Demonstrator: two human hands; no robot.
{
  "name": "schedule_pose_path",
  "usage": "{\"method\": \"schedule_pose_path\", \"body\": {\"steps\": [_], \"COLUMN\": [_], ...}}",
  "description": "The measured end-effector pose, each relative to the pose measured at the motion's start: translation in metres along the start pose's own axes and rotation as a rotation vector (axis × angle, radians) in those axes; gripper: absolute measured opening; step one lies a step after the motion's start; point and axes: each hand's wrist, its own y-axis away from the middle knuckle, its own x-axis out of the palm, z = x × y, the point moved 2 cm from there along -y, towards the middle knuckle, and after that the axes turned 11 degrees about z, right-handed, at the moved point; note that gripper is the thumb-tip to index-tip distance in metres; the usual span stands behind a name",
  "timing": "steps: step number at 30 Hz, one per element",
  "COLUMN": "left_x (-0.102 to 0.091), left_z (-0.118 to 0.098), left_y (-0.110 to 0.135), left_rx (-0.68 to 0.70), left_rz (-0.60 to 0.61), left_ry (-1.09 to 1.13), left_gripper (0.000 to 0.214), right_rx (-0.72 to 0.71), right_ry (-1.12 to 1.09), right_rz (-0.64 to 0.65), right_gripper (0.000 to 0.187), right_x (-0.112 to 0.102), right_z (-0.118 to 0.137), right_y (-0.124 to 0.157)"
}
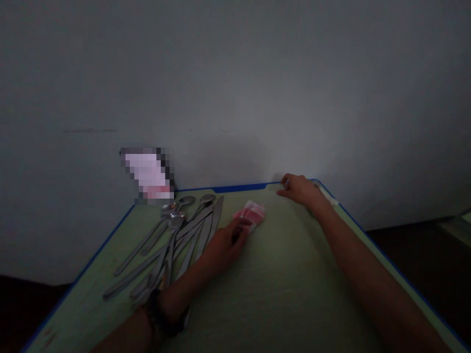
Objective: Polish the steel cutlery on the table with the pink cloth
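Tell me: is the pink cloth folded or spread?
Folded: the pink cloth lies as a small compact wad at the left hand.

Steel spoons [186, 200] and table knives [216, 214] lie fanned across the left half of a pale green table [294, 294] edged in blue. Their bowls and blades point toward the far edge, and their handles trail to the lower left of the frame. A pixelated pink-and-white object [149, 174] stands at the table's far left corner against a plain grey wall [235, 73]. Dark floor [423, 250] shows at right.
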Motion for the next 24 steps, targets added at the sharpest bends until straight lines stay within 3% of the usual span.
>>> {"method": "schedule_pose_path", "body": {"steps": [3, 5, 9, 12, 16, 20, 22, 24], "left_x": [0.003, 0.005, -0.001, -0.024, -0.072, -0.109, -0.118, -0.122], "left_z": [-0.001, -0.001, -0.005, -0.007, 0.002, 0.027, 0.042, 0.056], "left_y": [0.002, 0.005, 0.009, 0.009, 0.015, 0.032, 0.039, 0.042], "left_rx": [-0.003, 0.007, -0.014, -0.108, -0.334, -0.639, -0.707, -0.702], "left_rz": [-0.030, -0.063, -0.092, -0.088, -0.128, -0.003, 0.087, 0.142], "left_ry": [-0.088, -0.145, -0.377, -0.571, -0.816, -0.866, -0.820, -0.789], "left_gripper": [0.028, 0.028, 0.029, 0.031, 0.030, 0.041, 0.045, 0.046], "right_rx": [-0.248, -0.370, -0.308, -0.274, -0.281, -0.289, -0.350, -0.507], "right_ry": [-0.120, -0.172, -0.157, -0.157, -0.170, -0.189, -0.219, -0.225], "right_rz": [0.003, -0.010, -0.078, -0.091, -0.095, -0.077, -0.064, -0.055], "right_gripper": [0.026, 0.029, 0.026, 0.028, 0.030, 0.031, 0.032, 0.039], "right_x": [0.018, 0.038, 0.077, 0.087, 0.085, 0.083, 0.082, 0.081], "right_z": [0.037, 0.059, 0.081, 0.083, 0.083, 0.082, 0.084, 0.090], "right_y": [0.005, 0.008, 0.009, 0.009, 0.009, 0.011, 0.016, 0.023]}}
